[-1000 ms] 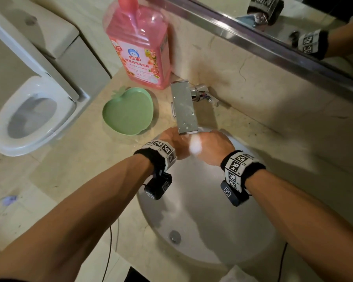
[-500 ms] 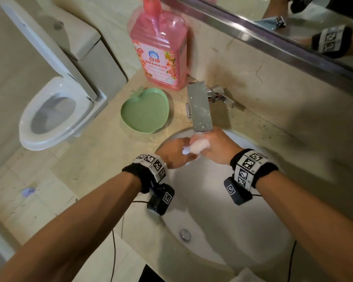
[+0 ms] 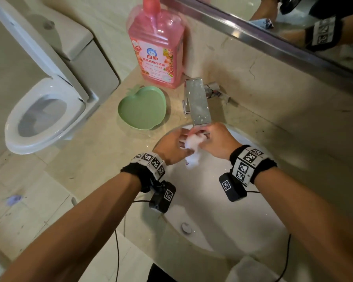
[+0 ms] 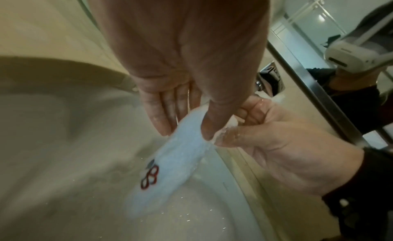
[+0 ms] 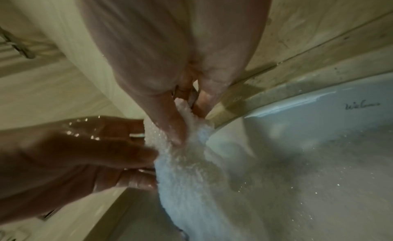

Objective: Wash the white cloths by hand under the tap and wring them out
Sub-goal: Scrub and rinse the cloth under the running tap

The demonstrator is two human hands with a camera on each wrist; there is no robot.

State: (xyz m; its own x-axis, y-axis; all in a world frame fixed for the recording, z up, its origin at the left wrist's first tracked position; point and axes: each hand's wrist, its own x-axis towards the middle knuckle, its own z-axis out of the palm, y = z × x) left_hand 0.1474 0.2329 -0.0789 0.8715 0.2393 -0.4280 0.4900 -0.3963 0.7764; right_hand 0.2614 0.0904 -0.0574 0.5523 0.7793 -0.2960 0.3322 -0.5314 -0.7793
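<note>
A moment ago the white cloth [image 3: 193, 146] was a small bunched wad between the two hands under the tap [image 3: 198, 104]; now it has dropped open into a long strip, and the hands have parted slightly; the view has also swung so the toilet [image 3: 45, 110] sits further right in the head view.

The cloth hangs with its long axis close to vertical, upper end gripped just below the spout, lower end pointing down into the white basin [image 3: 222, 231]; a small red looped mark [image 4: 150, 178] shows near its lower part in the left wrist view.

The left hand [image 3: 172, 146] has its thumb pressed onto the cloth's upper edge with the fingers straight behind it, pinching the fabric; the right hand [image 3: 216, 142] is curled round the same upper end from the other side, thumb and fingers closed on it; both are wet.

On the tabletop [image 3: 102, 151] left of the tap lies a green apple-shaped dish [image 3: 143, 108]; behind it stands a pink soap bottle [image 3: 157, 47], upright against the wall.
</note>
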